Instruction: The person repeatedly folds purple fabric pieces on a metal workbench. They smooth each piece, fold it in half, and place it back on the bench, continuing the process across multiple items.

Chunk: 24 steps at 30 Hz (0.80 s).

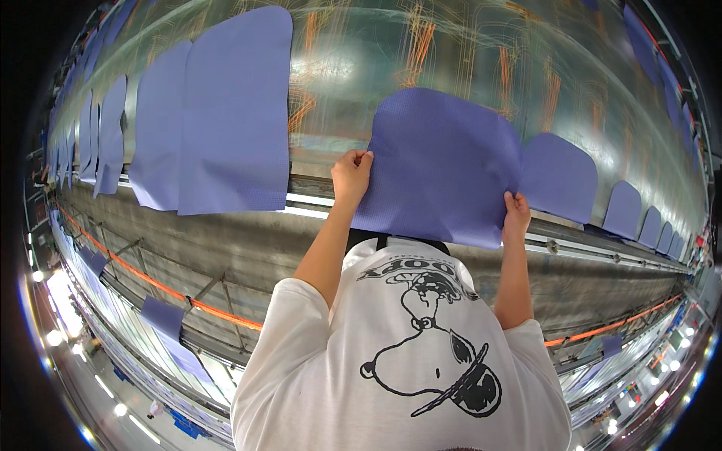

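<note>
Purple-blue sheet (444, 165), textured, rounded top corners, gripped at both side edges. Left hand (352, 174) pinches the sheet's left edge, fingers curled over it, thumb on the near face. Right hand (516, 216) pinches the right edge lower down, near the bottom corner. Both hands clenched on the sheet; forearms rise from the white T-shirt (406, 361) with a black cartoon-dog print that fills the lower middle of the frame.

Sheet sits just past frame centre, toward 1 o'clock, held flat against a large curved glossy surface (466, 60), greenish-grey with orange streaks under the sheen. Sheet's lower edge overlaps a metal rail (602, 254) running along the base of that surface.

At 3 o'clock from the held sheet: a matching sheet (560, 177) on the same surface, its left edge tucked behind the held one. Beyond it a row of smaller-looking sheets (639, 214) trails off toward the right rim.

At 9 to 10 o'clock: two large sheets (226, 113) side by side, overlapping, hanging over the rail. Further left, more sheets (105, 135) in a row to the rim.

At 7 o'clock, below: an orange line (150, 282) runs along grey framework, with a purple piece (162, 316) hanging on it. Bright lamps (56, 338) along the lower rim.
</note>
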{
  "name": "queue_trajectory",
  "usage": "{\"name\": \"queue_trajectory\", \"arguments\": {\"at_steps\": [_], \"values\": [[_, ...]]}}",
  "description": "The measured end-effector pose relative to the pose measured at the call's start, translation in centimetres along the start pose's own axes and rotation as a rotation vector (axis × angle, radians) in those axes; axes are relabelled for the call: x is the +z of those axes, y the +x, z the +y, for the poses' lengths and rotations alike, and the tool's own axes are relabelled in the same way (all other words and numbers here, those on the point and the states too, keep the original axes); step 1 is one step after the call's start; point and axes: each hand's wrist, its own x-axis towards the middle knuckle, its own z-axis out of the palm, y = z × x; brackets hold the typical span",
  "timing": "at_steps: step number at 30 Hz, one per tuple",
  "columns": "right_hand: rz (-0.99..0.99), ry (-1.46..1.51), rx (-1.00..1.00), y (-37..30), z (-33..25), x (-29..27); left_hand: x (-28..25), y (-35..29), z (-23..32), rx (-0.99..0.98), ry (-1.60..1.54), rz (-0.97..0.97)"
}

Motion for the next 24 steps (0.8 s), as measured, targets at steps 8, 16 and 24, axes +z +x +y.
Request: {"name": "queue_trajectory", "arguments": {"at_steps": [8, 16, 24], "values": [[0.003, -0.050, 0.065, 0.9, 0.6, -0.1, -0.4, 0.5, -0.4, -0.015, 0.069, -0.004], [0.041, -0.049, 0.068, 1.0, 0.5, 0.5, -0.3, 0.7, 0.0, -0.017, 0.094, 0.008], [0.089, -0.312, 0.025, 0.9, -1.0, 0.6, -0.3, 0.9, 0.2, -0.012, 0.141, 0.009]]}}
